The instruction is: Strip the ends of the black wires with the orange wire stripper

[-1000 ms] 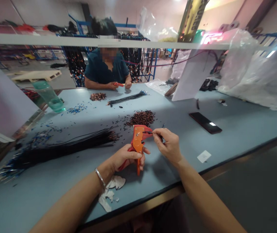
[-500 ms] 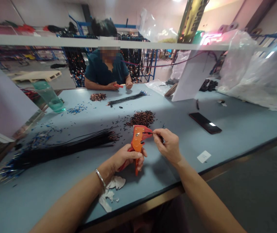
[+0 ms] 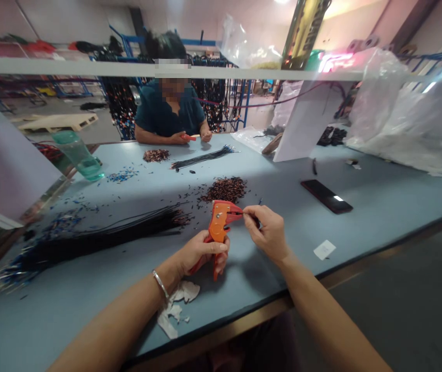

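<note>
My left hand point(image 3: 207, 253) is wrapped round the handles of an orange and red wire stripper point(image 3: 219, 219), held upright above the table. At the tool's jaws, my right hand point(image 3: 266, 230) pinches a thin black wire point(image 3: 241, 212) whose end sits in or against the jaws; most of the wire is hidden by the fingers. Just beyond the tool lies a heap of short black and copper-coloured wire scraps point(image 3: 226, 189). To the left stretches a thick bundle of black wires point(image 3: 100, 240), with blue and metallic ends at its far left.
Across the table point(image 3: 252, 330) sits a co-worker point(image 3: 170, 113) holding a red tool, near a smaller wire bundle point(image 3: 205, 156) and a scrap pile point(image 3: 156, 155). A green bottle point(image 3: 79, 155) stands left. A phone point(image 3: 326, 196), a white label point(image 3: 324, 250) and crumpled tissue point(image 3: 184, 292) lie about.
The fingers of my left hand have drawn in, closing the stripper's handles further. My right hand stays at the jaws, barely shifted.
</note>
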The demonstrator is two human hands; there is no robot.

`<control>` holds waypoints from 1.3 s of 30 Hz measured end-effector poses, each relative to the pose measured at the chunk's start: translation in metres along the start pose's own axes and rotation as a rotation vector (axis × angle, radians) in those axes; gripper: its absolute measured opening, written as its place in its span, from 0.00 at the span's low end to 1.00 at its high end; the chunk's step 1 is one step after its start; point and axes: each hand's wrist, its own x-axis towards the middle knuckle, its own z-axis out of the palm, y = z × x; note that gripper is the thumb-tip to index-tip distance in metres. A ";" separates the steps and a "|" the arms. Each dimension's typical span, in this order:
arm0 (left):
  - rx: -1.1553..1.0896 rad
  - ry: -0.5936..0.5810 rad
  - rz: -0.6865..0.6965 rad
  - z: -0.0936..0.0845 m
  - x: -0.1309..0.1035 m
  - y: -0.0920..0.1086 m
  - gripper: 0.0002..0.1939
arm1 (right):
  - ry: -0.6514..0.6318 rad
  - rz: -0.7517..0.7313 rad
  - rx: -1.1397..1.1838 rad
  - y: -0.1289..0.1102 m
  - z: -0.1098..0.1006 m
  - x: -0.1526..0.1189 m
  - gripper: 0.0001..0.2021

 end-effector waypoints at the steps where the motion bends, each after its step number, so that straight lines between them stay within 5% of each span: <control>1: 0.001 0.003 0.004 0.000 0.000 0.000 0.13 | -0.001 0.005 -0.002 0.000 0.000 0.000 0.06; 11: 0.006 0.030 0.008 0.002 0.001 0.000 0.15 | -0.063 0.119 0.087 0.004 0.005 -0.005 0.06; 22: 0.068 0.071 0.017 0.004 0.002 -0.007 0.20 | -0.012 0.003 -0.042 0.004 0.007 -0.008 0.06; 30: 0.006 0.182 -0.009 0.013 0.003 -0.007 0.24 | 0.002 0.071 -0.033 0.003 0.012 -0.011 0.07; 36: -0.048 0.104 0.107 0.006 0.002 -0.007 0.19 | 0.000 0.157 -0.021 0.008 0.017 -0.007 0.08; 39: -0.091 0.156 0.182 0.001 0.001 -0.003 0.16 | 0.021 0.252 -0.056 0.020 0.016 -0.005 0.08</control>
